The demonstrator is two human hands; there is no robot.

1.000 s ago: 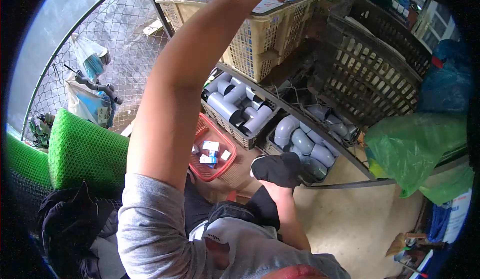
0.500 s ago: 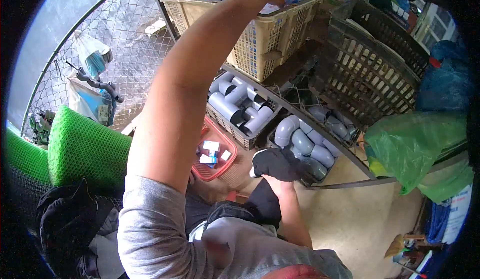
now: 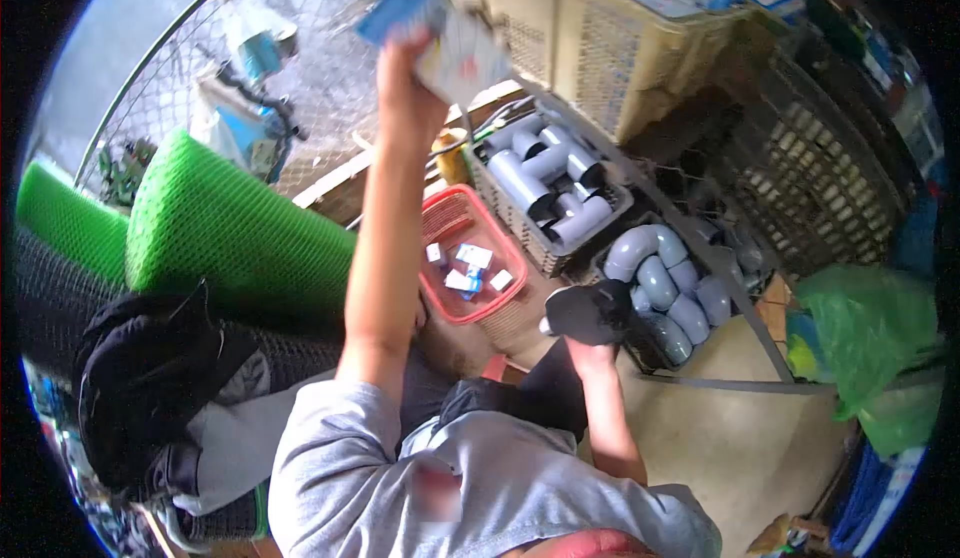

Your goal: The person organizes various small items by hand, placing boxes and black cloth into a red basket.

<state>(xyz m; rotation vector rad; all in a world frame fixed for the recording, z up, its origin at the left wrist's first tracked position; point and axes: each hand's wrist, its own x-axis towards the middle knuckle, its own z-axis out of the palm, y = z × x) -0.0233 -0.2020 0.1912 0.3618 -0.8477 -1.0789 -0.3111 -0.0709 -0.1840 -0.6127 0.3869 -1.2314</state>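
Observation:
My left hand [image 3: 407,70] is raised at the upper middle, its fingers closed on a blue and white box [image 3: 400,10]. A paler, whitish box [image 3: 465,63] sits beside it in the same grasp; both are blurred by motion. Low at the right of my body, my right hand [image 3: 592,354] is closed on a black cloth cap-like item [image 3: 590,313] with a white edge. Between the arms stands a red basket [image 3: 440,220] holding several small white and blue boxes [image 3: 474,256].
Grey pipe tees [image 3: 545,163] fill one dark crate, and grey elbows [image 3: 655,283] another. A large cream crate [image 3: 570,48] of boxes stands behind. Green mesh rolls [image 3: 230,218] lie left. A black crate [image 3: 830,168] and green plastic bag [image 3: 860,328] are at right.
My left hand has come away from the cream crate, moving left with boxes in its grasp. The view has shifted; my right hand still holds the black item.

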